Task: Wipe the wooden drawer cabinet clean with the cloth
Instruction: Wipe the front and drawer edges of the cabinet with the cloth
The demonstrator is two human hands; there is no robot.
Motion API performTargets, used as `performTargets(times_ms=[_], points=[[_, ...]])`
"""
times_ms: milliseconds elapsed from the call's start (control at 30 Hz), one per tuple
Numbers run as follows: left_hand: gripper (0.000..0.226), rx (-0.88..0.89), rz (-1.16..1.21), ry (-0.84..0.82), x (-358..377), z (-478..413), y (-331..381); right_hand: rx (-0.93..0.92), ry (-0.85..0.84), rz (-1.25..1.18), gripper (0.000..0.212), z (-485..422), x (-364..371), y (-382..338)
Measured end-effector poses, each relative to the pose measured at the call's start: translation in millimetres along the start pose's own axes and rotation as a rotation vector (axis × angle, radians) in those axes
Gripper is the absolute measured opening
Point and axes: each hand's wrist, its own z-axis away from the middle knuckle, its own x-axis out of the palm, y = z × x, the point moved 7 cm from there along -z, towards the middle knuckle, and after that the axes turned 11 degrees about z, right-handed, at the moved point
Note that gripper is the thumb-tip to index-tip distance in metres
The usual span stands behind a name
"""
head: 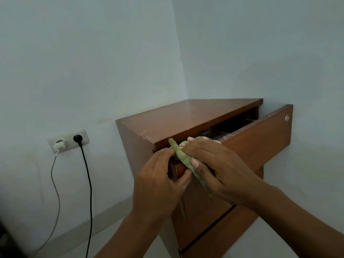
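A reddish-brown wooden drawer cabinet (188,116) stands in the corner of the room. Its top drawer (260,138) is pulled partly out, with a round metal lock at its right end. A green cloth (183,158) is held at the drawer's left end. My right hand (216,164) grips the cloth, thumb on its near side and fingers pressing it over the drawer's top edge. My left hand (160,181) curls round the left corner of the drawer front. The drawer's inside is dark and mostly hidden.
A wall socket (68,140) on the left wall holds a white charger (59,146) with a grey cable and a black plug (77,138) with a black cable (89,192) hanging to the floor. Pale walls meet behind the cabinet. A lower drawer front (204,220) sits below my hands.
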Motion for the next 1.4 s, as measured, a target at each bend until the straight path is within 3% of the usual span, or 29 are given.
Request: performTargets(times_ms=[300,533,667,767,867,933,1133,1400], points=[[0.037,0.168,-0.061,-0.040,16.6,1.0,11.7,0.060,0.208,0.016,0.037,9.3,6.4,30.6],[0.028,0.152,0.019,-0.111,26.1,-12.7,12.4,0.218,0.323,0.059,0.035,21.7,-9.6,86.0],[0.026,0.103,0.056,-0.150,28.3,-20.9,12.1,0.404,0.394,0.108,0.026,29.0,-23.9,129.0],[0.029,0.063,0.033,-0.246,37.4,-27.3,12.7,0.476,0.454,0.103,0.023,29.0,-27.1,123.4],[0.039,0.038,-0.034,-0.388,51.6,-37.5,14.5,0.274,0.331,0.066,0.031,21.4,-7.5,85.1],[0.050,0.058,-0.095,-0.519,64.5,-45.3,16.7,0.239,0.295,0.048,0.036,23.2,-1.9,91.4],[0.070,0.120,-0.135,-0.834,109.0,-71.5,28.0,0.410,0.349,0.141,0.034,28.1,-14.6,189.3],[0.080,-0.028,0.124,-0.931,159.3,-85.2,22.4,0.688,0.392,0.288,0.029,40.7,-36.2,297.4]])
